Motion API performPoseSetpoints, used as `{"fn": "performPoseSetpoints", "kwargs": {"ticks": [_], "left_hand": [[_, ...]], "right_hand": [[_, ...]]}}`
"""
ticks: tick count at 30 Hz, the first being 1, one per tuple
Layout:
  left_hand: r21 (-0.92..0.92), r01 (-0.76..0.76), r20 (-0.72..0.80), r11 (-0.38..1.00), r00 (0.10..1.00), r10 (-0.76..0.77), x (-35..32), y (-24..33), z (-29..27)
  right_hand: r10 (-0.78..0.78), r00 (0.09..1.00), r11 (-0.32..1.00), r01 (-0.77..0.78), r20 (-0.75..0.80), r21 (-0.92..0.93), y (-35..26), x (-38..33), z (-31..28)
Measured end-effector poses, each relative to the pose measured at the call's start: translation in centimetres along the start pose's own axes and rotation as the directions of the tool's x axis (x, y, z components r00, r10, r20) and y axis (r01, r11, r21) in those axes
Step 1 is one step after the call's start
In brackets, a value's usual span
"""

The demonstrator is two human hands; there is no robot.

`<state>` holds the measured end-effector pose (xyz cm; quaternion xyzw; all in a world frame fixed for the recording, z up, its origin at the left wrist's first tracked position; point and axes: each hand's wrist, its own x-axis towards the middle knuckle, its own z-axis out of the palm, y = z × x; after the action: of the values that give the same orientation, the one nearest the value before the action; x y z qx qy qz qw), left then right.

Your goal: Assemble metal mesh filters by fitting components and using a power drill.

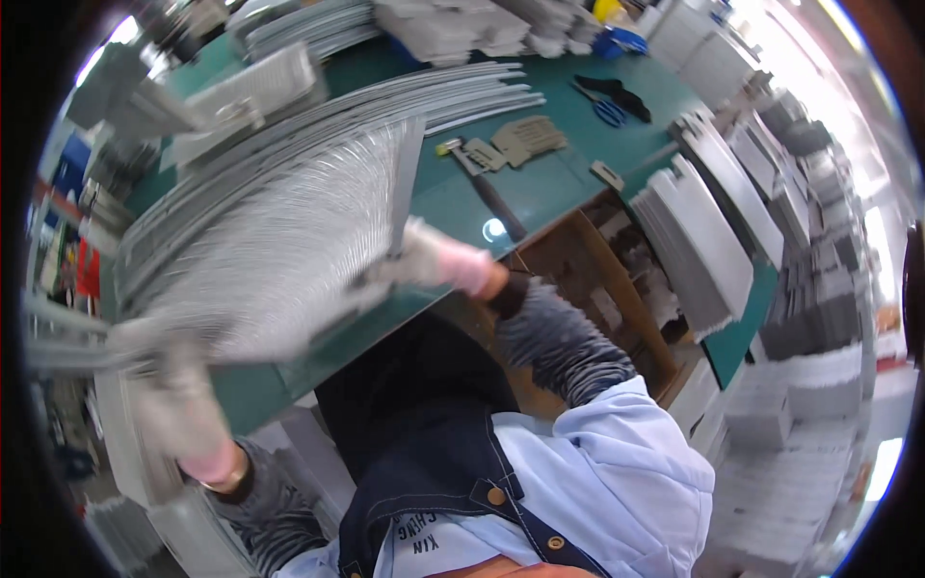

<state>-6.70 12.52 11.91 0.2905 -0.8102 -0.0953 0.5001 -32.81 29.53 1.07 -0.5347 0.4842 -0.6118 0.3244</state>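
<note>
A large silver panel [279, 250], with fine curved lines across its face and a rim along its edge, is tilted over the left part of the green table [540, 87]. My gloved right hand [419, 258] is closed on its right-hand edge, near the lower corner. At the near left corner my gloved left hand [178, 409] is closed on the panel too. Both gloves are light with pink cuffs. Motion smears the left hand and the panel's near edge, and some fingertips are hidden.
On the table lie a hammer [491, 197], brown cardboard pieces [530, 140], blue-handled scissors [607, 111] and long metal strips [462, 96]. An open compartment [568, 260] sits below the front edge. Grey panels [689, 241] stand stacked at right.
</note>
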Motion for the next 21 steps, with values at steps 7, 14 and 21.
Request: {"fn": "performPoseSetpoints", "kwargs": {"ticks": [7,14,21], "left_hand": [[-0.337,0.180,-0.238,0.924,0.933,-0.269,-2.6,-4.0,2.8],[-0.184,0.381,0.353,0.906,0.886,-0.301,-5.8,-5.2,-1.5],[-0.190,0.353,0.465,0.916,0.854,-0.233,-2.6,-4.3,-4.1]], "right_hand": [[0.199,0.980,0.960,-0.191,0.019,-0.206,-1.1,-1.6,2.7],[-0.019,0.980,0.999,0.029,-0.198,0.046,-6.8,2.1,7.2],[0.141,0.963,0.990,-0.143,-0.227,0.011,-3.1,1.9,8.8]]}}
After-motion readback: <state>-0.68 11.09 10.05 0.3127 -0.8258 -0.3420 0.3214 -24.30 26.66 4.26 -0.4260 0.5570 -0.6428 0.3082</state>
